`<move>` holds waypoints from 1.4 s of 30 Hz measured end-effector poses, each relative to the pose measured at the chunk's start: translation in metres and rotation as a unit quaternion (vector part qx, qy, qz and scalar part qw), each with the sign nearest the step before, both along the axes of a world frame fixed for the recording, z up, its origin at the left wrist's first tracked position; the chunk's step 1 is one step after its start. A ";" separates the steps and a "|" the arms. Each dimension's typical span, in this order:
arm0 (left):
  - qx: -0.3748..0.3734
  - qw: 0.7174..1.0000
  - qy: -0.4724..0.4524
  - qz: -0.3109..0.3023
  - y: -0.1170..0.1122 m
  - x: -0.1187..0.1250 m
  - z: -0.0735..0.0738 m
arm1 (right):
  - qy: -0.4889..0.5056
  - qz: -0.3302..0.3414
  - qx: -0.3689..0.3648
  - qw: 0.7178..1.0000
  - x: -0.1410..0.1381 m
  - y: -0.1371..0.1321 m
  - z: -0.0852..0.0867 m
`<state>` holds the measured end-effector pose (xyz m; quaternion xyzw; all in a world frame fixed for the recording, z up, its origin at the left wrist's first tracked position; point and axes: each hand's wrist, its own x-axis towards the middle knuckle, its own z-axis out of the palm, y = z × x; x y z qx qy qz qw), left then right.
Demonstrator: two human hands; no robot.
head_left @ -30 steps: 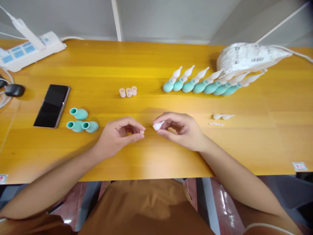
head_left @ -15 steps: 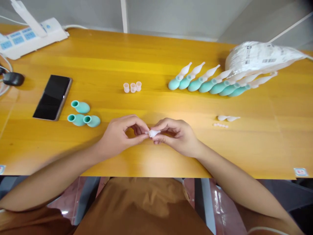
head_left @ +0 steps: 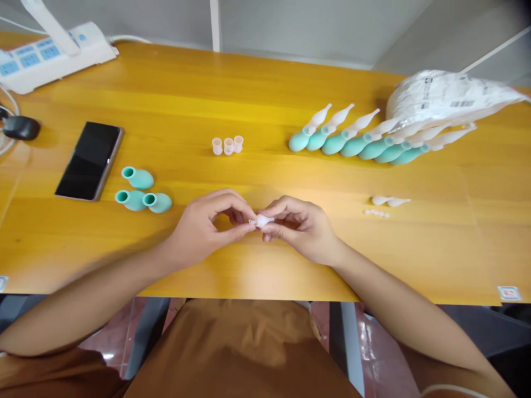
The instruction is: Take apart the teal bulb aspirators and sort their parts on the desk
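Note:
In front of me, above the desk, a small whitish nozzle with a tapered tip is held between my hands. My right hand pinches it, tip toward the right palm. With thumb and forefinger, my left hand pinches a tiny pale piece at the nozzle's wide end; its kind is too small to tell. To the left lie three teal rubber bulbs with open necks. Three pale pink collars stand beyond my hands. At right are two loose nozzles and several tiny pale pieces.
Several teal bulbs fitted with pale nozzles lie in a row at the back right, before a white plastic bag. A black phone, a mouse and a power strip are at the left.
My hands still hold the nozzle and the tiny piece at its wide end, with only a slight shift of the fingers. The whole view has moved a little.

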<state>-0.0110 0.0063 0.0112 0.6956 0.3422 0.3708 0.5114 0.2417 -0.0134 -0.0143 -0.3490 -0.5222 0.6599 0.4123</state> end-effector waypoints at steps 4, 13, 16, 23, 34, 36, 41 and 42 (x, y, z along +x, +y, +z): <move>0.035 0.999 0.025 0.005 0.002 -0.001 0.002 | 0.021 0.004 -0.013 1.000 -0.001 0.000 0.002; 0.110 0.993 0.043 0.021 0.000 0.001 0.002 | 0.018 0.018 -0.032 0.999 -0.001 0.000 0.004; 0.134 0.990 0.045 0.027 -0.001 0.001 0.003 | 0.009 0.018 -0.031 0.999 -0.001 0.000 0.004; 0.106 0.994 0.037 0.011 -0.002 0.001 0.005 | 0.024 0.018 -0.028 0.999 -0.002 0.001 0.003; 0.149 0.987 0.061 0.019 -0.004 0.001 0.001 | -0.005 0.014 -0.015 1.000 0.000 -0.002 0.001; 0.146 0.987 0.066 0.025 -0.004 0.001 0.002 | 0.007 0.017 -0.018 1.000 0.000 -0.002 0.002; 0.140 0.987 0.072 0.028 -0.005 0.000 0.003 | 0.015 0.022 -0.041 0.999 -0.002 -0.001 0.004; 0.142 0.987 0.074 0.029 -0.004 0.000 0.004 | 0.018 0.022 -0.045 0.999 -0.002 -0.001 0.004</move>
